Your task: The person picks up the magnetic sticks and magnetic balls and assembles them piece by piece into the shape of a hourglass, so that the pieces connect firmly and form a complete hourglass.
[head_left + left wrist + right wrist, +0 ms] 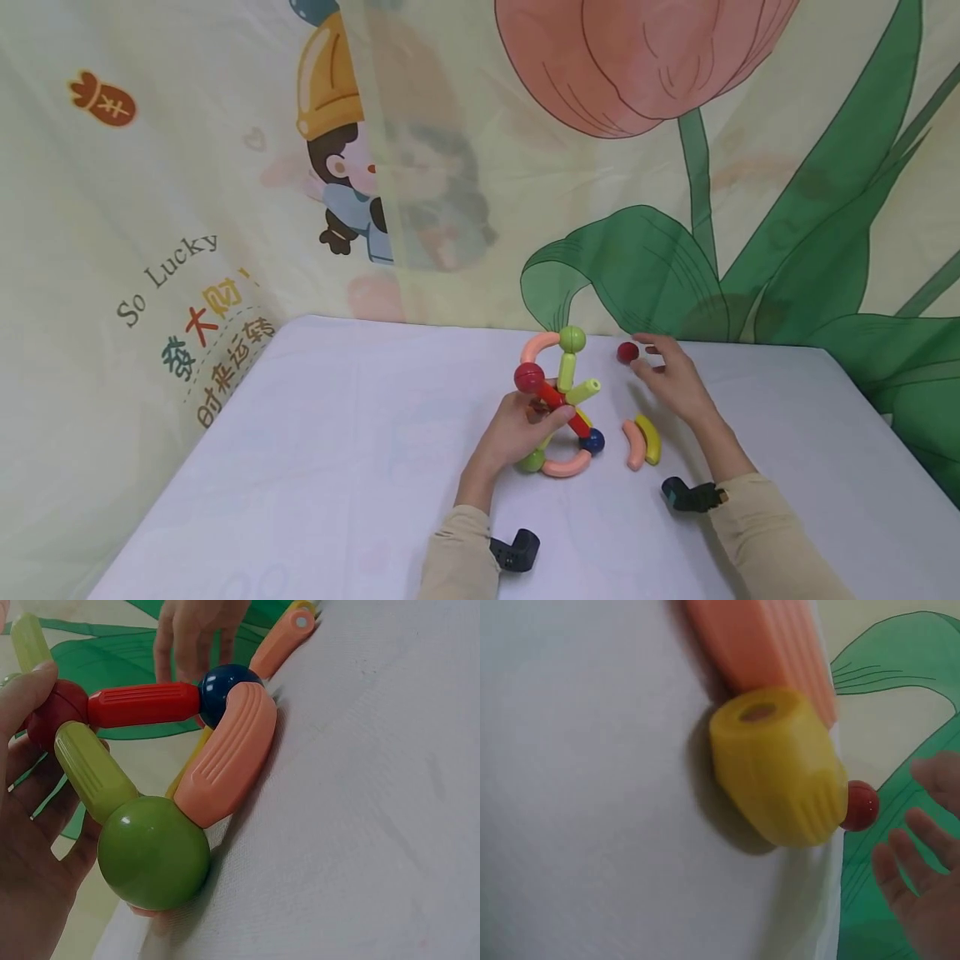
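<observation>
From the head camera, the left hand [517, 429] holds a toy structure [558, 400] of coloured rods and balls upright on the white bench [337, 433]. Its fingers are curled around the red rod [562, 408] in the middle, probably so that the structure does not fall, because only the pink arc [567, 467] and the balls at the bottom touch the cloth. The right hand [671, 379] lies to the right, fingers loosely spread and holding nothing. A small red ball [627, 352] lies just beside its fingertips, on the side toward the structure; whether they touch it, I cannot tell. Two loose curved pieces, one pink [634, 444] and one yellow [649, 438], lie side by side on the bench near the right wrist.

In the left wrist view, the thumb [26, 686] presses on the top of the structure next to a dark red ball [56, 712]. The red rod runs from there to a blue ball [225, 690]. The pink arc joins the blue ball to a big green ball [154, 851], and both rest against the bench.

In the right wrist view, the yellow curved piece [780, 765] is very near the camera, with the pink one behind it. The small red ball appears past its edge, a little apart from the open fingers [922, 847], which grip nothing.
</observation>
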